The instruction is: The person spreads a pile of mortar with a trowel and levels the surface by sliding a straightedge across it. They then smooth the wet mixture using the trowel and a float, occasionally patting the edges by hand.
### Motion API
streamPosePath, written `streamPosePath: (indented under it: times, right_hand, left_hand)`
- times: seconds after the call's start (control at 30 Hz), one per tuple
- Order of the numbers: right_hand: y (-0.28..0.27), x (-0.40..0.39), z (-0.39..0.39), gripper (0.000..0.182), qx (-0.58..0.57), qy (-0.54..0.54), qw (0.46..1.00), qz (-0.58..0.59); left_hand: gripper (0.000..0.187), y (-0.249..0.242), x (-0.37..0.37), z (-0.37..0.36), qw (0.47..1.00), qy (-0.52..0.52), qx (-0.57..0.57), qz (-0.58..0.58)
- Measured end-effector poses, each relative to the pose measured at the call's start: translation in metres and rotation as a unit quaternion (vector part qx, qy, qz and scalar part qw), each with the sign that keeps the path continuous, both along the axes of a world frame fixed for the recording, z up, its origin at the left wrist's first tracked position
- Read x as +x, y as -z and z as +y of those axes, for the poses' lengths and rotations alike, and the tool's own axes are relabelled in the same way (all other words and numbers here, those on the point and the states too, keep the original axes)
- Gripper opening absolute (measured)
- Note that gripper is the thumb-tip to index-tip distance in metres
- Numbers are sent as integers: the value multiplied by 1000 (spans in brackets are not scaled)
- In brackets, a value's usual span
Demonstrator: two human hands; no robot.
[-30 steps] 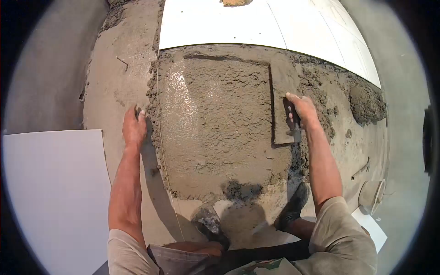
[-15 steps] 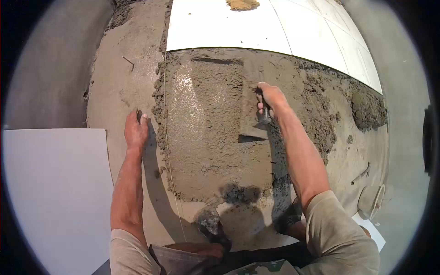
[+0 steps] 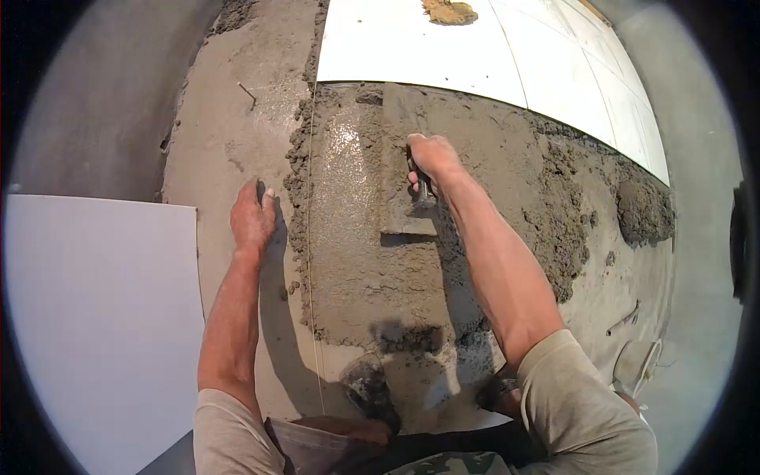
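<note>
My right hand (image 3: 435,157) is closed around the dark handle of a long rectangular plastering trowel (image 3: 398,194). The trowel's blade lies on a bed of wet grey mortar (image 3: 348,261), its near edge casting a narrow shadow. To the left, past the mortar's crumbly edge, my left hand (image 3: 253,215) hovers over the floor with thumb and fingers apart, holding nothing I can see. A thin string line (image 3: 310,237) runs along the mortar's left side, between that hand and the trowel.
White tiles (image 3: 423,51) border the mortar at the far side, with a brown lump (image 3: 450,12) on top. Another white tile (image 3: 103,317) lies at left. Loose mortar (image 3: 562,214) and a bigger heap (image 3: 645,212) sit to the right. My shoe (image 3: 368,384) is near the mortar's front edge.
My right hand has drawn the trowel leftward across the mortar, leaving a smoother surface on its right. The camera view has shifted slightly; my left hand stays over the floor.
</note>
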State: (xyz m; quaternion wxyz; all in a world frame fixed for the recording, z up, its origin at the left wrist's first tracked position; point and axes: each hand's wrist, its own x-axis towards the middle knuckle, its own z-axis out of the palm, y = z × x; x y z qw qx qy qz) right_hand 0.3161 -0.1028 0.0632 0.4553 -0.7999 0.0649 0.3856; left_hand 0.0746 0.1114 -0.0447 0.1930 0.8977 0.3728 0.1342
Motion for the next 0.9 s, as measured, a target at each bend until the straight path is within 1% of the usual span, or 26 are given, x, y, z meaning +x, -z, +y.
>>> streamPosePath:
  times: [0.1,0.2,0.27,0.33,0.4,0.47,0.5,0.57,0.6,0.67,0.7,0.77,0.8,0.87,0.9]
  right_hand:
    - [-1,-5,12,33,-10,-29,999,-11]
    - [0,-12,23,35,5,-24,1000,-9]
    - [-1,-18,33,37,-13,-32,999,-12]
    - [4,-22,39,38,-19,-74,997,-23]
    - [4,-28,46,40,-18,-75,997,-25]
    - [11,-30,53,41,-4,-84,996,-32]
    - [14,-30,58,41,-3,-85,996,-32]
    - [19,-31,68,41,-29,-180,980,-84]
    - [21,-31,73,41,-27,-181,980,-83]
    - [18,-33,82,40,-72,-171,980,-70]
    - [18,-34,84,40,-72,-170,980,-69]
    - [25,-34,89,40,-101,-209,966,-115]
    - [28,-34,92,40,-101,-210,966,-114]
    - [30,-32,96,38,-166,-362,903,-161]
    - [31,-34,96,38,-165,-362,903,-161]
  left_hand:
    - [43,-2,1,-2,1000,-3,-12,-3]
    - [42,1,0,-3,1000,-3,-1,-8]
    - [43,4,-1,-2,1000,9,-3,-14]
    - [42,9,-2,-3,1000,11,6,-23]
    - [42,12,-4,0,999,12,15,-32]
    - [42,6,-3,-3,1000,7,-20,-12]
    - [42,5,-2,-4,1000,5,-19,-12]
    - [43,6,-3,-5,1000,6,-16,-18]
    - [43,7,-5,-4,1000,5,-14,-16]
    - [43,10,-6,-3,999,21,2,-36]
    - [43,11,-6,-2,999,22,2,-36]
    - [44,11,-9,-1,999,28,-24,-37]
    - [44,11,-10,-1,999,28,-24,-37]
    - [45,11,-9,-2,999,29,-6,-37]
    - [45,10,-8,-2,999,29,-6,-37]
